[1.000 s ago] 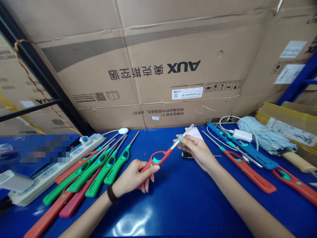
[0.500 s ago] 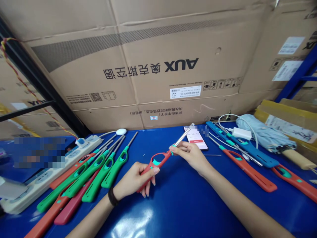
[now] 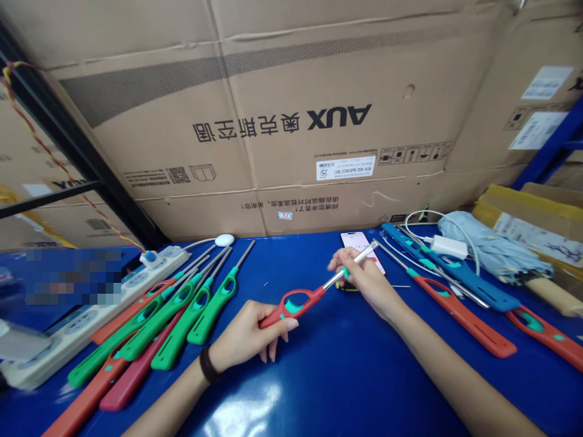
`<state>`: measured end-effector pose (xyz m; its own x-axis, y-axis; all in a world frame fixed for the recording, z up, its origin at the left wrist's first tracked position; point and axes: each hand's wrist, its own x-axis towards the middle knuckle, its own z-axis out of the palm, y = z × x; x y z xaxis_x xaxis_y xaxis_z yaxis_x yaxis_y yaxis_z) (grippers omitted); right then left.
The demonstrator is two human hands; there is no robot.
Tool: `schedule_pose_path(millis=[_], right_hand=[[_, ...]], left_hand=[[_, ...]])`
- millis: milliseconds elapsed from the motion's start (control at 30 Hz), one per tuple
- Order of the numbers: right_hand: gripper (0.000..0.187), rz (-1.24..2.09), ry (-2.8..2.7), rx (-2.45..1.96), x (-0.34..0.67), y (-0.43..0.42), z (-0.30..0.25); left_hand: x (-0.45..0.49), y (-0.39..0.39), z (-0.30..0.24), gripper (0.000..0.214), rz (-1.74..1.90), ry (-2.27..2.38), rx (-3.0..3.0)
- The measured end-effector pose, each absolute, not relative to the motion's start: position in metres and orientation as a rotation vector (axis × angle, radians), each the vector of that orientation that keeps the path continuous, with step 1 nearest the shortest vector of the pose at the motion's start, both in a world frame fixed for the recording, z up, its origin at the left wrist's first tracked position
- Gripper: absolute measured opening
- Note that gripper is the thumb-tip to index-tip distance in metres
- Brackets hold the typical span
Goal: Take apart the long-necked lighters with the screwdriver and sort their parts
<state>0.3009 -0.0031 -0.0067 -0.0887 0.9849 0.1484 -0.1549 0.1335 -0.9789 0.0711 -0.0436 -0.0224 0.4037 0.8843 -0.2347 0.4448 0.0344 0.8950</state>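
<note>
My left hand (image 3: 262,331) is wrapped round the handle of a red long-neck lighter (image 3: 306,297) with a teal trigger, held above the blue table. A thin metal rod runs from the lighter's neck up to the right. My right hand (image 3: 367,276) pinches a silver metal tube (image 3: 364,251) with a teal collar (image 3: 345,273) at its lower end. Tube and rod are in line, with a length of rod showing between the collar and the red neck. How far the rod reaches inside the tube is hidden.
Several green and red lighters (image 3: 173,318) lie at left beside a white power strip (image 3: 75,318). At right are a red lighter (image 3: 464,312), a blue one (image 3: 487,285), a white charger (image 3: 449,246) and a folded umbrella (image 3: 492,243). Behind my right hand lies a phone (image 3: 353,241); a cardboard box (image 3: 273,79) stands behind.
My right hand has moved up and right along the rod, taking the tube and teal collar away from the red neck. My left hand has stayed nearly in place, the lighter tilting slightly lower.
</note>
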Motion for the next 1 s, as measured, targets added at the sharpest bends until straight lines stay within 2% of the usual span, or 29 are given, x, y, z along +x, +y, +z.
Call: schedule_pose_path(millis=[133, 300, 467, 667, 867, 1000], right_hand=[[0.043, 1.404, -1.196, -0.72, 0.304, -0.008, 0.005], [0.042, 1.41, -1.161, -0.72, 0.306, -0.01, 0.007], [0.03, 1.318, -1.142, -0.836, 0.3, -0.007, -0.004], [0.029, 1.308, -1.144, -0.907, 0.289, -0.009, -0.012], [0.026, 1.412, -1.245, -0.771, 0.278, -0.016, -0.017], [0.032, 1.45, -1.295, -0.781, 0.276, -0.019, -0.02]], left_hand=[[0.063, -0.039, -0.021, 0.059, 0.469, 1.079, 1.435], [0.062, -0.04, -0.021, 0.061, 0.418, 0.957, 1.355], [0.072, -0.043, -0.025, 0.057, 0.547, 1.132, 1.506], [0.074, -0.044, -0.027, 0.048, 0.735, 1.46, 1.816], [0.075, -0.045, -0.024, 0.048, 0.695, 1.318, 1.626], [0.076, -0.045, -0.024, 0.048, 0.689, 1.283, 1.594]])
